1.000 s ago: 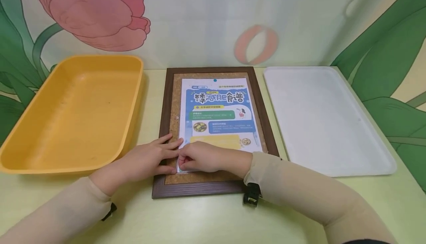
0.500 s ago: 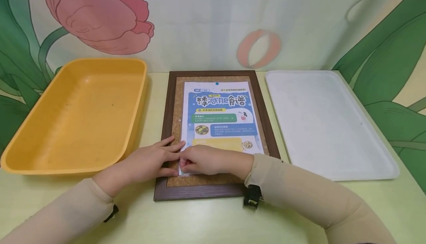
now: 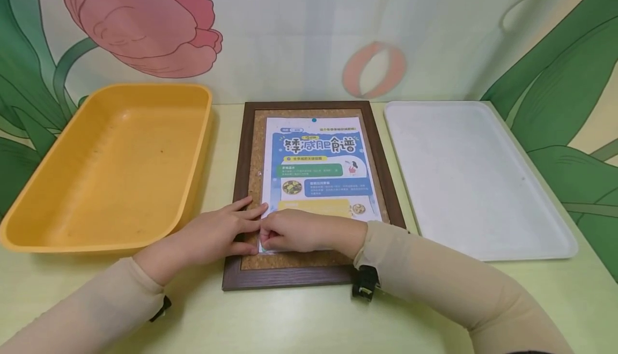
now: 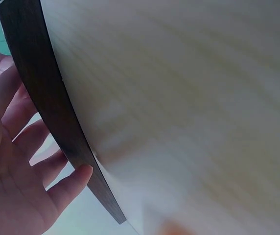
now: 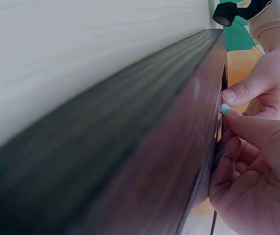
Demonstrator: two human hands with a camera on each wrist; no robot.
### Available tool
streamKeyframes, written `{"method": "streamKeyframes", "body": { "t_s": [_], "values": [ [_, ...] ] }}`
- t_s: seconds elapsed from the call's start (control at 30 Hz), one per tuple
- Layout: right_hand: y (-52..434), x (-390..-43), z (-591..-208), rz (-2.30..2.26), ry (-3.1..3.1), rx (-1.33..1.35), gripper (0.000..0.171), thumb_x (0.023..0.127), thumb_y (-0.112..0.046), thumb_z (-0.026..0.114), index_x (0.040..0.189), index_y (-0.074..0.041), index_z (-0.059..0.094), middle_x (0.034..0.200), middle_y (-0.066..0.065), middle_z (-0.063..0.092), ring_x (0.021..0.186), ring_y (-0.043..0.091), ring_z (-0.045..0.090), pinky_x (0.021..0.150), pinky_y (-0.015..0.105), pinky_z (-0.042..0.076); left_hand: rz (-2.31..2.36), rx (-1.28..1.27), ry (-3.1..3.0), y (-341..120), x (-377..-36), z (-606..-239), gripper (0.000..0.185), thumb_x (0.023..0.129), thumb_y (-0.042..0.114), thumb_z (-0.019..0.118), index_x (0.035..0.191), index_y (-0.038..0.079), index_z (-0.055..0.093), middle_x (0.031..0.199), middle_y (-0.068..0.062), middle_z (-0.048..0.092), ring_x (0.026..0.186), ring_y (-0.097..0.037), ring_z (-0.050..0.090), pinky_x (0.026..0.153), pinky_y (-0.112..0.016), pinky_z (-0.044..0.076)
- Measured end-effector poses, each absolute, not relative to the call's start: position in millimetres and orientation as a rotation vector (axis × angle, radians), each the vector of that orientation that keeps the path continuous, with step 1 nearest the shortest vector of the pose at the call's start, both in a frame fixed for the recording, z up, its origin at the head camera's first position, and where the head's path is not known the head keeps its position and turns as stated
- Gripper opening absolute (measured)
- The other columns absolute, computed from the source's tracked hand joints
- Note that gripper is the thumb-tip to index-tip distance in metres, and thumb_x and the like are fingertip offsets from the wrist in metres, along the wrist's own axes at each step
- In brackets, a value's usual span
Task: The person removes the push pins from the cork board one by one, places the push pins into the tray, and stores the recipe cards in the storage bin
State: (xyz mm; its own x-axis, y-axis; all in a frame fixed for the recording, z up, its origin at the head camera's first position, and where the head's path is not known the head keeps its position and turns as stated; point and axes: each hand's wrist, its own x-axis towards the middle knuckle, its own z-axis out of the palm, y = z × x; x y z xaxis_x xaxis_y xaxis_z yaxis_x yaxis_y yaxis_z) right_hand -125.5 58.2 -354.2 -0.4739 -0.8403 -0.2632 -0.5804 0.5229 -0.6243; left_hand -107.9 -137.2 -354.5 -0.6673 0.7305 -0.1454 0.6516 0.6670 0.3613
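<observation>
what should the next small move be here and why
I'd probably press the teal pin down with the right hand: its thumb is at the pin, by the paper's lower left corner, while the left hand reaches across the frame to the paper's edge, apparently steadying it.

Left hand splayed; right hand curled.

On the sheet, the big title shows 减肥食谱; below it, a yellow label perhaps reads 冬季减肥关键提醒. Other lines are too small.
</observation>
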Motion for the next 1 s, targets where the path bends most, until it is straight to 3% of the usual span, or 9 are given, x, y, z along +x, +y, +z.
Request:
{"method": "streamKeyframes", "body": {
  "t_s": [0.53, 1.0],
  "values": [
    [61.7, -124.2, -351.6, -0.712, 2.162, -1.178, 0.010, 0.095, -0.014, 0.054, 0.086, -0.013, 0.058, 0.073, -0.006, 0.049, 0.070, 0.006, 0.047, 0.067, 0.019, 0.038, 0.407, 1.100, 2.609, -139.9, -106.6, -352.4, 0.055, 0.085, 0.036, 0.067, 0.134, 0.015, 0.052, 0.144, -0.009, 0.039, 0.134, -0.039, 0.027, 0.085, -0.050, 0.047],
    [79.8, -125.8, -348.0, -0.787, 2.234, -1.023, 0.010, 0.095, -0.014, 0.054, 0.088, -0.012, 0.061, 0.075, -0.004, 0.053, 0.071, 0.008, 0.049, 0.068, 0.022, 0.040, 0.379, 1.073, 2.592, -137.1, -107.0, -352.7, 0.057, 0.085, 0.038, 0.066, 0.134, 0.013, 0.052, 0.145, -0.008, 0.037, 0.135, -0.038, 0.025, 0.093, -0.052, 0.041]
  ]
}}
